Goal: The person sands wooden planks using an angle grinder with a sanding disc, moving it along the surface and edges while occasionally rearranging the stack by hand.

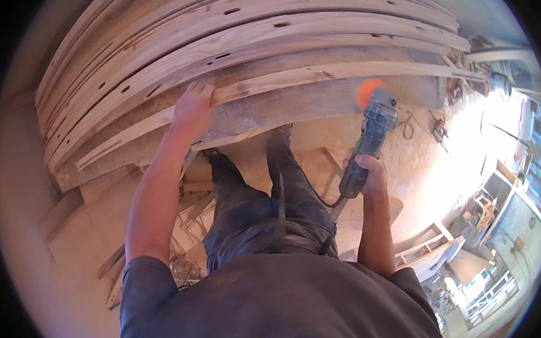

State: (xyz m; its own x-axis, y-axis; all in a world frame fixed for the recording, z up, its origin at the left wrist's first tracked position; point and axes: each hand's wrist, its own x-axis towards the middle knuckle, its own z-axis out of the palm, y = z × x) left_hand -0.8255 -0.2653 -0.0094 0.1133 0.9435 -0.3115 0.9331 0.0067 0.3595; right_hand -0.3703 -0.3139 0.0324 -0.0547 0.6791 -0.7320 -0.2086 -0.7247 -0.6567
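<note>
In my right hand is an angle grinder, gripped round its dark body. Its orange disc points away from me and stands close to the bench's near edge. The cord runs down from the grinder's rear toward my waist. My left hand, slightly blurred, is closed over the nearest long wooden strip, left of its middle. This pale strip lies across the workbench from left to right. Beyond it lie several wider wooden boards with small dark slots cut in them.
Wood offcuts lie on the floor left of my legs. A wooden frame stands at the right, near more clutter. Strong light falls on the dusty floor to the right. A small dark tool with a cord lies at the far right.
</note>
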